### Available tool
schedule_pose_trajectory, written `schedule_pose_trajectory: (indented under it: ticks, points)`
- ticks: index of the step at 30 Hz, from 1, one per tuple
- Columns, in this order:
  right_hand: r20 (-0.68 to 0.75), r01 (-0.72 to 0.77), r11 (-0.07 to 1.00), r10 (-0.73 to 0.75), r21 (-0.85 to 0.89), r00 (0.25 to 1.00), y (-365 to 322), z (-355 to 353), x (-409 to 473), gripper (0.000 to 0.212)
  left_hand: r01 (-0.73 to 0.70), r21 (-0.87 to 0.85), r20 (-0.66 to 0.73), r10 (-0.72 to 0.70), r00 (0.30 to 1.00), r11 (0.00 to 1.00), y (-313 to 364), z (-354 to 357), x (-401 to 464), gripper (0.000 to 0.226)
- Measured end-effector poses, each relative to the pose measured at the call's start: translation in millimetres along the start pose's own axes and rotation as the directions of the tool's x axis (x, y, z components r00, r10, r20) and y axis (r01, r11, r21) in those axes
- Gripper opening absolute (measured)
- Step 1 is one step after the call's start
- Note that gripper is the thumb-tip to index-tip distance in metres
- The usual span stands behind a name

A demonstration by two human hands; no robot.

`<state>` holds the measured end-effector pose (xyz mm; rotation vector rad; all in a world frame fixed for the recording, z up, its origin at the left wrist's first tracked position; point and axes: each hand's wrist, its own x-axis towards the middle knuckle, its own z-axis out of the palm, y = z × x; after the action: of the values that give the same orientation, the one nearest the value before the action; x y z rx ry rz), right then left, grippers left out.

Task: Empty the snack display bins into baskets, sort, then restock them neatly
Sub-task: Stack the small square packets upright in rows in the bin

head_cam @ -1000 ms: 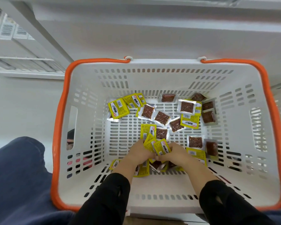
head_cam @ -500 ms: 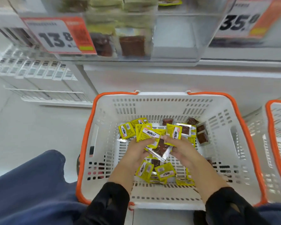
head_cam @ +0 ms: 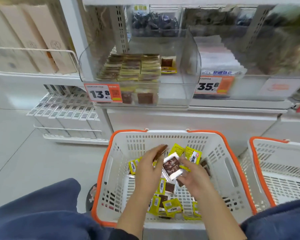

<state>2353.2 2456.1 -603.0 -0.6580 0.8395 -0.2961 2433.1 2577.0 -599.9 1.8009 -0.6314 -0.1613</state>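
Both hands are hovering over the white basket (head_cam: pixel 220 163) with the orange rim, which is sitting on the floor below the shelf. The left hand (head_cam: pixel 148 168) is pinching a brown snack packet (head_cam: pixel 160 151) between thumb and fingers, pretty blurry though. The right hand (head_cam: pixel 194 177) is curling its fingers around a bunch of yellow and clear packets (head_cam: pixel 171 166). More loose packets (head_cam: pixel 170 205) are lying in the basket bottom. The clear display bin (head_cam: pixel 189 66) up top is holding neat stacks (head_cam: pixel 132 66), and a second basket (head_cam: pixel 282 163) is sitting just right.

White basket (head_cam: pixel 220 149), orange rim; yellow packets (head_cam: pixel 173 207).
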Motion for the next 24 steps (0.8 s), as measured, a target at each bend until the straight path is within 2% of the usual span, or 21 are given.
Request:
schedule_pose_trajectory:
  ticks: [1, 3, 7, 10, 12, 13, 15, 17, 18, 20, 22, 24]
  points:
    - [0.031, -0.006, 0.999, 0.005, 0.035, 1.0, -4.6, 1.1, -6.3, 0.024, -0.092, 0.097, 0.08, 0.084, 0.993, 0.991, 2.7, 3.5, -3.6, 0.034]
    - [0.113, 0.004, 0.998, -0.011, 0.059, 0.994, -12.3, 3.5, -18.7, 0.015, -0.155, 0.206, 0.204, 0.113, 0.972, 0.966, 4.1, 10.4, -10.2, 0.041]
    - [0.2, 0.042, 0.999, -0.035, -0.03, 0.979, -13.6, 11.4, -39.2, 0.028, -0.083, 0.285, 0.312, -0.01, 0.95, 0.955, 14.4, 11.9, -18.1, 0.072]
    - [0.211, 0.108, 0.991, -0.089, -0.077, 0.974, -12.1, 11.9, -46.2, 0.028, -0.027, 0.299, 0.401, -0.1, 0.911, 0.954, 22.4, 3.8, -21.0, 0.067]
    - [0.176, 0.12, 0.991, -0.108, -0.063, 0.978, -11.9, 9.9, -46.1, 0.033, 0.034, 0.204, 0.451, -0.124, 0.884, 0.978, 28.6, -0.2, -23.7, 0.056]
    - [0.158, 0.111, 0.993, -0.102, -0.048, 0.982, -12.2, 9.3, -45.4, 0.034, 0.102, 0.097, 0.442, -0.135, 0.887, 0.99, 33.6, -1.7, -24.1, 0.05]
    - [0.124, 0.11, 0.993, -0.105, -0.036, 0.987, -11.5, 8.9, -45.2, 0.024, 0.238, -0.197, 0.32, -0.167, 0.932, 0.951, 40.5, -3.5, -22.5, 0.035]
    - [0.078, 0.134, 0.991, -0.133, -0.01, 0.988, -8.8, 9.5, -44.8, 0.031, 0.286, -0.348, 0.186, -0.233, 0.954, 0.893, 45.8, -10.2, -20.2, 0.031]
    - [0.054, 0.144, 0.989, -0.145, 0.017, 0.988, -7.1, 9.3, -44.8, 0.04, 0.296, -0.37, 0.173, -0.248, 0.953, 0.881, 47.1, -14.1, -17.9, 0.03]
    - [0.044, 0.159, 0.986, -0.161, 0.05, 0.986, -5.1, 8.2, -44.6, 0.049, 0.326, -0.385, 0.24, -0.247, 0.939, 0.863, 47.1, -19.0, -14.7, 0.026]
    - [0.042, 0.18, 0.983, -0.181, 0.033, 0.983, -6.3, 9.1, -46.7, 0.041, 0.374, -0.363, 0.307, -0.27, 0.913, 0.853, 47.8, -23.4, -13.2, 0.024]
    - [0.041, 0.203, 0.979, -0.203, 0.014, 0.978, -6.5, 9.2, -48.4, 0.033, 0.401, -0.354, 0.315, -0.296, 0.902, 0.845, 44.8, -24.6, -11.5, 0.021]
